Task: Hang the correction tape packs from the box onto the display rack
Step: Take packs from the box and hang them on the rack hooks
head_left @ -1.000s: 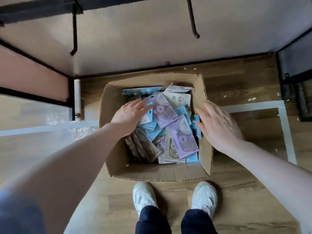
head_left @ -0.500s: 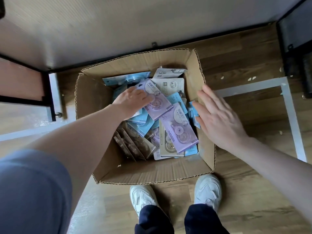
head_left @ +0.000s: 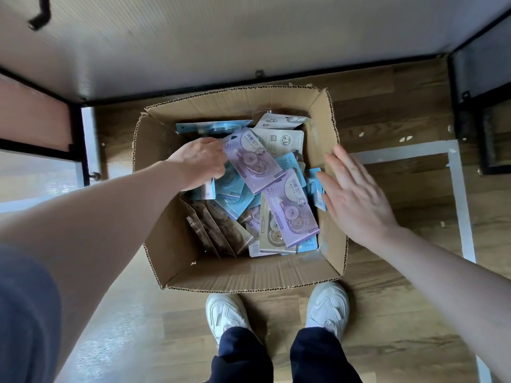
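An open cardboard box (head_left: pixel 243 275) stands on the wooden floor in front of my feet. It holds several correction tape packs in purple, blue, white and brown. My left hand (head_left: pixel 200 161) is inside the box and grips the left edge of a purple pack (head_left: pixel 253 161) that lies on top of the pile. A second purple pack (head_left: pixel 291 210) lies just below it. My right hand (head_left: pixel 355 196) hovers flat with straight fingers over the box's right wall, holding nothing. Of the display rack, a white back panel (head_left: pixel 221 37) and one black hook (head_left: pixel 40 15) show at the top.
Black metal frame posts (head_left: pixel 80 145) stand left of the box, and a dark frame (head_left: pixel 470 106) stands at the far right. White tape lines (head_left: pixel 456 189) mark the floor on the right. My white shoes (head_left: pixel 226 316) touch the box's near wall.
My left hand went from lying flat on the packs to curling round the top purple pack's edge. My right hand stays flat beside the box's right wall. The camera dipped lower.
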Demonstrator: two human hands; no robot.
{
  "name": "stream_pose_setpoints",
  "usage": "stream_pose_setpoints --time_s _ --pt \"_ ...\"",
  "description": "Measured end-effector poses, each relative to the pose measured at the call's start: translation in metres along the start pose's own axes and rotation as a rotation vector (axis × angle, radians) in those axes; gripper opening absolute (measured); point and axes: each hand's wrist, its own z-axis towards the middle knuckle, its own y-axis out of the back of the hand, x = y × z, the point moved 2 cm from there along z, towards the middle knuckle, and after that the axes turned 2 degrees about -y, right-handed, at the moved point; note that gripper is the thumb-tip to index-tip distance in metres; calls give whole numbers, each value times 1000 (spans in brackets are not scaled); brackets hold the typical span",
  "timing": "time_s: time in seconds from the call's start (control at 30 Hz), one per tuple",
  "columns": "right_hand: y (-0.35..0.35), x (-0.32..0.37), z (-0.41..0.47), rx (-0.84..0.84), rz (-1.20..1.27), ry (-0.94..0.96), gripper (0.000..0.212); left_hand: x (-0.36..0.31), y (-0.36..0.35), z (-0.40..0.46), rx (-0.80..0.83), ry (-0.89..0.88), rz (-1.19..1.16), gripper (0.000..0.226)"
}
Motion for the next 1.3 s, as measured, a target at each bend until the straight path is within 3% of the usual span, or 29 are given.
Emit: stream_pose_setpoints --time_s 0.2,0.43,0.63,0.73,0.87,1.07,1.17,1.3 --pt "18 5 7 78 -33 -36 44 9 18 -36 -68 143 -413 18" --pt "33 20 28 157 27 -92 39 14 21 -66 -162 328 -704 22" --pt "32 31 61 254 81 -121 38 10 15 -72 -282 361 -769 22" --pt "26 33 80 284 206 -233 31 8 13 -70 -346 337 -789 20" --pt "12 32 107 321 335 -381 46 6 7 -68 -403 354 -857 22" --pt "-20 25 136 310 837 -676 55 6 -10 -65 -388 361 -851 22" --pt "-34 22 145 215 1062 -793 17 8 -16 -66 -404 387 -846 22" --pt "-42 20 141 22 1116 -973 33 7 -19 -66 -419 419 -845 23"
